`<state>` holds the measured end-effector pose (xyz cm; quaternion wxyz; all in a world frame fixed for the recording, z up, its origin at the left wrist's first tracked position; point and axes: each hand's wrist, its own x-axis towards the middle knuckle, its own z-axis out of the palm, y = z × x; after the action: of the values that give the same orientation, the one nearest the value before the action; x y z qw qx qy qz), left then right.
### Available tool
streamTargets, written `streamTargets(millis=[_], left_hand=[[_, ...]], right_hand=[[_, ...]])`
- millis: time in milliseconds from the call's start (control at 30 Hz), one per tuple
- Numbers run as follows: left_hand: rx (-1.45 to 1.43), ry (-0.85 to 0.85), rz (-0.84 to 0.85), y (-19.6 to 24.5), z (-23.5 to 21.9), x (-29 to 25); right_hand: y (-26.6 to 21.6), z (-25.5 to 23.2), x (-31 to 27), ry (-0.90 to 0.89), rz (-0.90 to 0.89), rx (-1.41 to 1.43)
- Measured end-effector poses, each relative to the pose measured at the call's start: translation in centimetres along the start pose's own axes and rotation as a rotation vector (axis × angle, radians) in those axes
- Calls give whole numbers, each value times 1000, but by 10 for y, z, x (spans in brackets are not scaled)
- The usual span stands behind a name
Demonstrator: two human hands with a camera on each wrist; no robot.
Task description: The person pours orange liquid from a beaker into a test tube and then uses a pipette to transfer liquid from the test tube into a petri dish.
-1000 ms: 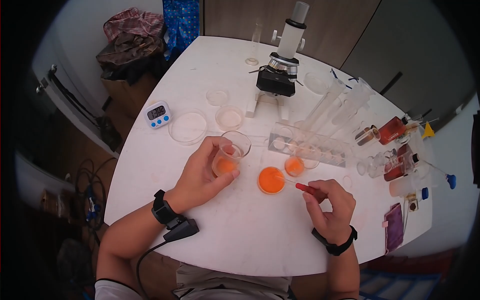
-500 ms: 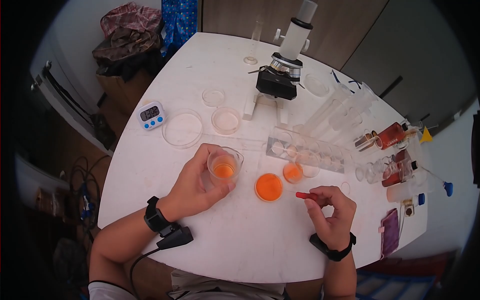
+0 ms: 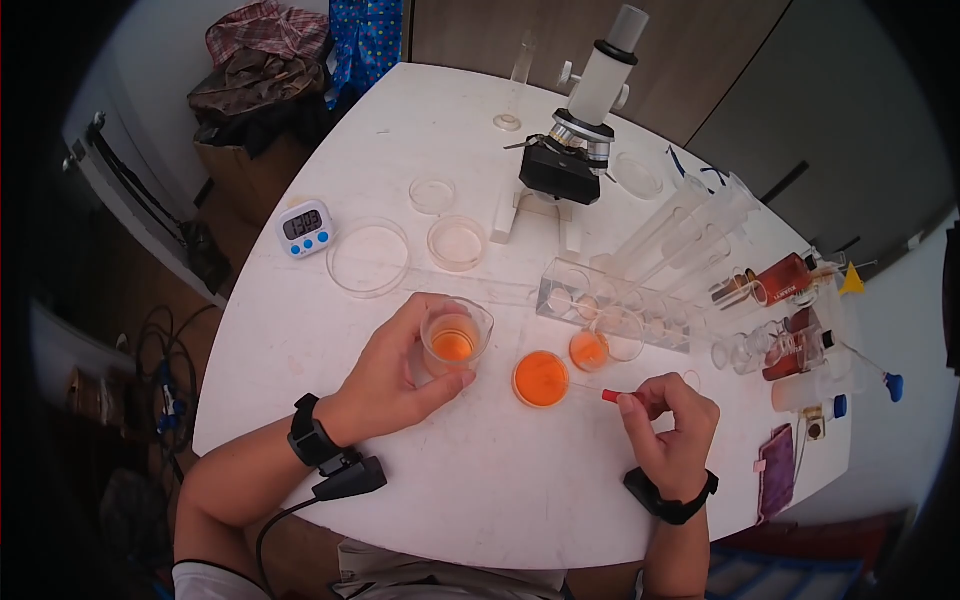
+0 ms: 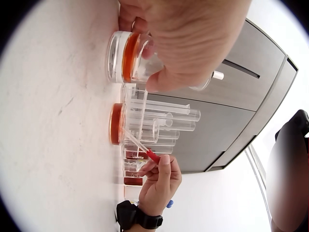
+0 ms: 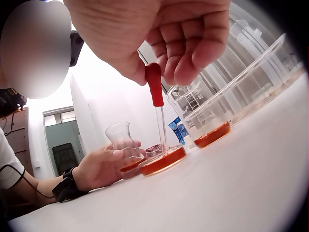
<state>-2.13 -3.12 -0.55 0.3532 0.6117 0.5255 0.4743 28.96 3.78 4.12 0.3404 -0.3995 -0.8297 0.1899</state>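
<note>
My left hand [image 3: 385, 385] grips a small glass beaker [image 3: 453, 345] with a flared, spouted rim, fingers and thumb around its side. Orange liquid lies in its lower part, and it stands upright close over the white table. Between thumb and fingers, my right hand [image 3: 672, 430] pinches the red rubber bulb [image 5: 154, 84] of a glass dropper [image 5: 161, 123]. The dropper slants down into a shallow petri dish [image 3: 540, 379] of orange liquid, just right of the beaker. Behind that dish stands a graduated beaker [image 5: 194, 118] with a little orange liquid at its bottom.
A clear rack [image 3: 615, 312] stands behind the dishes, with large tubes [image 3: 690, 225] beyond it. Near the back is a microscope [image 3: 570, 160]. Petri dishes [image 3: 368, 258] and a timer [image 3: 305, 229] lie at left; bottles [image 3: 785, 280] and a purple pouch [image 3: 776, 475] at right.
The beaker in my left hand has come from a tilt to upright and a little lower. My right hand has shifted slightly right, still pinching the dropper. The head view has turned slightly.
</note>
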Motion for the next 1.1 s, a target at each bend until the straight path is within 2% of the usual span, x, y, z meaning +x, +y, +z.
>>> streamTargets(millis=[167,367,633,1100], left_hand=[[16,1,5,2,0,1],[20,4,6,1,1,1],[28,7,-4,2,0,0],[16,4,14,0,0,0]], right_hand=[[3,0,0,-12,0,-62],[5,5,1,77,-87,-78],[7,5,-1,25,-96,-134],[5,6,-3,-38,-2,-100]])
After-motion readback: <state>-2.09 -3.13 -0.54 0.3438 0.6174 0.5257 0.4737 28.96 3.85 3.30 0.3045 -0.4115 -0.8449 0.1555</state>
